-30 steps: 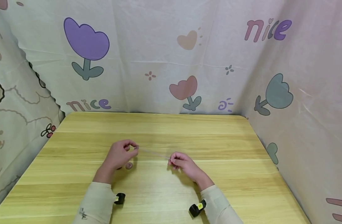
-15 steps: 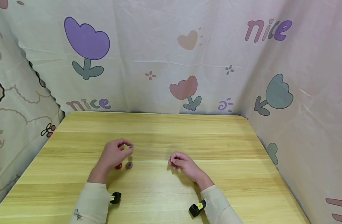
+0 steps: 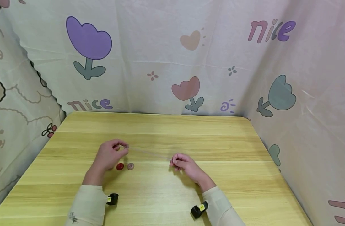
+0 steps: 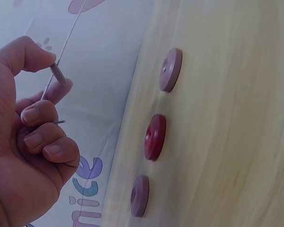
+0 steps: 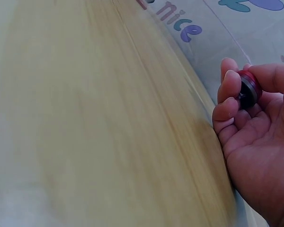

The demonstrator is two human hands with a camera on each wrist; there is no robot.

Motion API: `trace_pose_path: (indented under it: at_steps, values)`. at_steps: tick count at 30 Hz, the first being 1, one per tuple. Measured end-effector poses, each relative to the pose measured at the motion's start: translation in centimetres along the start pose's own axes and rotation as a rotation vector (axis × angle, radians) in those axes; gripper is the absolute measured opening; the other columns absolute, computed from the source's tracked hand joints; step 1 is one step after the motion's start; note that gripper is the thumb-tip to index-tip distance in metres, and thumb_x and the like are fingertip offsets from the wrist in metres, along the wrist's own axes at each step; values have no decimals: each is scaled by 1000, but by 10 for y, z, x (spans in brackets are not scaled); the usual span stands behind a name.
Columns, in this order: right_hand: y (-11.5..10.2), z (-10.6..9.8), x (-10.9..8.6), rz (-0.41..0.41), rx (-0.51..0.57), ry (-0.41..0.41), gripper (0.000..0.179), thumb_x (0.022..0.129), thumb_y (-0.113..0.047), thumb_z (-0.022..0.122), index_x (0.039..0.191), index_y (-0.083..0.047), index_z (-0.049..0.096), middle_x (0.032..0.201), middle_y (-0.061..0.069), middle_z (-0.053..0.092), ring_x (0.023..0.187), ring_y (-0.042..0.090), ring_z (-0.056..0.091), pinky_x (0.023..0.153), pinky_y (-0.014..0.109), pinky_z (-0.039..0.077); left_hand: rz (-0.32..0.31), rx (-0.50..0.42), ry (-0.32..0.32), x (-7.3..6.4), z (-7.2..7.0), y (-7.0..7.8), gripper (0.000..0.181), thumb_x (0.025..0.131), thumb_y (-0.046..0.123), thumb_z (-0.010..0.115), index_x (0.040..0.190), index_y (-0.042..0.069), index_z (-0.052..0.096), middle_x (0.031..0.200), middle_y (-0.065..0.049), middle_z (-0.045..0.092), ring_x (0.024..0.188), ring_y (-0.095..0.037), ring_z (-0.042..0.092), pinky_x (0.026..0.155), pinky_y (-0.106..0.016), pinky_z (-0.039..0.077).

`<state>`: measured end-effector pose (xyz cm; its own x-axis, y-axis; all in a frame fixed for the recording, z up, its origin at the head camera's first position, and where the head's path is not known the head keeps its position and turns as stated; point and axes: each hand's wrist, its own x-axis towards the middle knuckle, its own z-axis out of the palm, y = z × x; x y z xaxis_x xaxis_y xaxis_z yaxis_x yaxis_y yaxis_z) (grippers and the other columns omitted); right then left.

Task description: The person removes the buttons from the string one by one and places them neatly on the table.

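My left hand is raised over the table's left part, pinching a mauve button between thumb and index finger. A thin pale string runs from it to my right hand. In the right wrist view, that hand's thumb and fingers hold a small stack of red and dark buttons at the string's end. Loose on the table below my left hand lie a red button and a mauve button. The left wrist view shows another mauve button beside them, hidden by my hand in the head view.
The wooden table reaches back to a patterned cloth, which also hangs along both sides. A black wrist camera sits at the left sleeve, another black camera at the right sleeve.
My left hand has moved left with the mauve button, lengthening the stretch of string between the hands. The red button on the table has come into view. My right hand has stayed in place.
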<state>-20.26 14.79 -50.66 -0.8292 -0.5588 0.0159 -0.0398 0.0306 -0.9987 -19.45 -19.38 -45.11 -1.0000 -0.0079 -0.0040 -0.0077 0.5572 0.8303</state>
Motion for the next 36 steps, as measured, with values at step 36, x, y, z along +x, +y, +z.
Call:
trace_pose_path:
  at_steps: [36]
  values:
    - [1,-1,0,-4,-2,0,22,104,-11,47,97,10,50,100,24,59,80,24,51,73,31,44,32,127,150,-7,-28,-12,24,94,31,67,103,9,69,62,-1,34,55,-17,33,55,-33,32]
